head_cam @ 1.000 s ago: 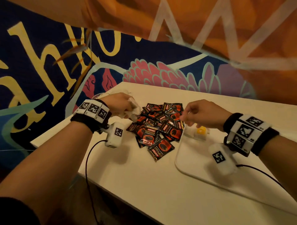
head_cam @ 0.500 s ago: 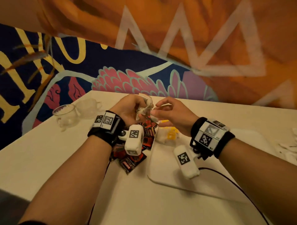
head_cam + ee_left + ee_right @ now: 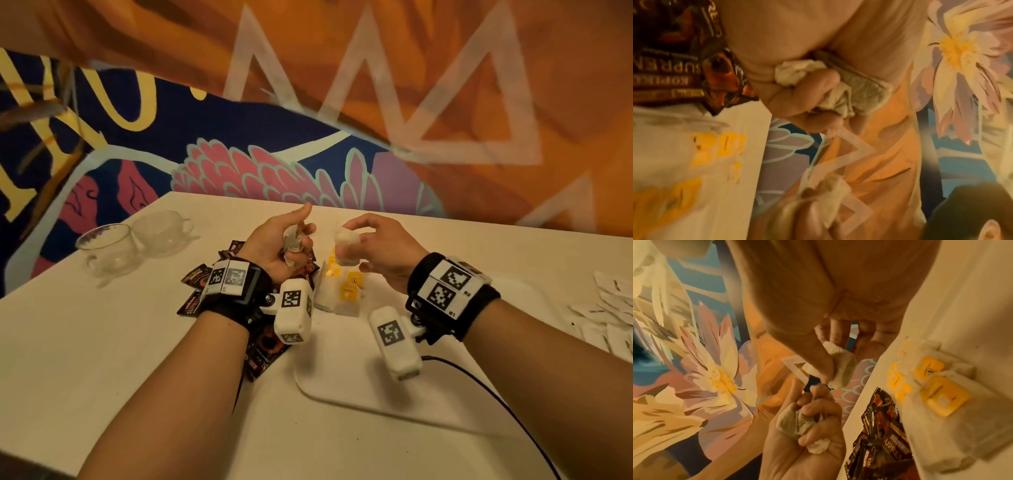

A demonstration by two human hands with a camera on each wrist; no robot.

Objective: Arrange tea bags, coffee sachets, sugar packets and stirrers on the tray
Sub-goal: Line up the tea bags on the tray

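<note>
My left hand is raised palm-up above the coffee sachets, fingers curled round a bunch of crumpled tea bags. My right hand hovers beside it over the tray's far left corner and pinches one white tea bag, seen too in the right wrist view as tea bag. Below it, several tea bags with yellow tags lie on the white tray. The dark red sachets are heaped left of the tray, partly hidden under my left wrist.
Two clear glass cups stand at the table's far left. White sugar packets are scattered at the right edge, beyond the tray. A black cable runs across the tray's near right part. A painted wall rises behind the table.
My hands met above the sachets, then drew apart; the right hand now pinches one tea bag taken from the left hand's bunch. The head view shifted right and down.
</note>
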